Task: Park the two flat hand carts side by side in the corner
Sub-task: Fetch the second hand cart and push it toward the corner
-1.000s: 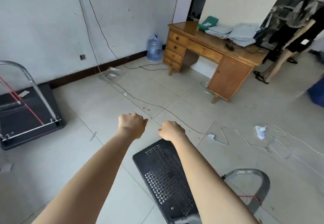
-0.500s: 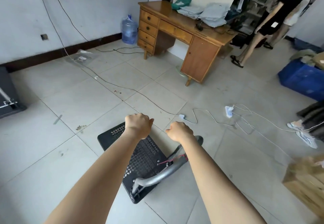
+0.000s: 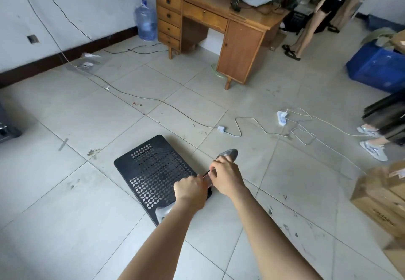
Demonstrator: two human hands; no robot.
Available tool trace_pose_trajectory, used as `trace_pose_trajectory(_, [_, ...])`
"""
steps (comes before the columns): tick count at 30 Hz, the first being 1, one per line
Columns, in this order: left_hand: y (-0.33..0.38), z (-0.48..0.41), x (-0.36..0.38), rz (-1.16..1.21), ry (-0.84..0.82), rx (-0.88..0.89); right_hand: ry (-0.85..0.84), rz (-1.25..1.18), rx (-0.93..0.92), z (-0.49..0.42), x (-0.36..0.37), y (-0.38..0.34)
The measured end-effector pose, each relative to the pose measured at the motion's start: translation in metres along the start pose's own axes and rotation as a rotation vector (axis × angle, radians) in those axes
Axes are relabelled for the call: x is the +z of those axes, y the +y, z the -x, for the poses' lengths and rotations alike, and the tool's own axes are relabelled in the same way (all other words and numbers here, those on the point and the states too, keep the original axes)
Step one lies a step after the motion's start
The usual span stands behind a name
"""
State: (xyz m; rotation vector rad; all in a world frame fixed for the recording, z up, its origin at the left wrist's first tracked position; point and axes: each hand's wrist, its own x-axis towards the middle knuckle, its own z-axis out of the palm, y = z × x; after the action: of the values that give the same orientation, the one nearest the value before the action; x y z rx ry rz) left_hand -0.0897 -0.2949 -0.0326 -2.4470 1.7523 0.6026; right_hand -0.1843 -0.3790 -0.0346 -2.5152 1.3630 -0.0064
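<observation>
Both hands are gripping the cart's handle (image 3: pixel 228 154): left hand (image 3: pixel 190 188) and right hand (image 3: pixel 226 176) clenching the bar side by side, likely for steering. Cart (image 3: pixel 153 170) is sitting mid-floor, near; second cart (image 3: pixel 6 129) is peeking in far left.

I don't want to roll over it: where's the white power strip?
The white power strip lies on the floor tiles right of the black cart, beyond it, among loose white cables.
</observation>
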Motion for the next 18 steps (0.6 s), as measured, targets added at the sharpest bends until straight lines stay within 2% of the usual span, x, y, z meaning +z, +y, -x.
trace_pose_trajectory(5, [-0.001, -0.002, 0.022, 0.070, -0.021, -0.030, 0.133, 0.035, -0.085, -0.003, 0.021, 0.011])
trace_pose_trajectory(12, [-0.045, 0.010, 0.035, 0.090, 0.158, -0.026, 0.209, 0.104, -0.222, -0.002, 0.049, -0.011])
trace_pose_trajectory(18, [-0.086, 0.018, 0.041, 0.112, 0.310, -0.133, 0.194, 0.072, -0.325, -0.004, 0.065, -0.052])
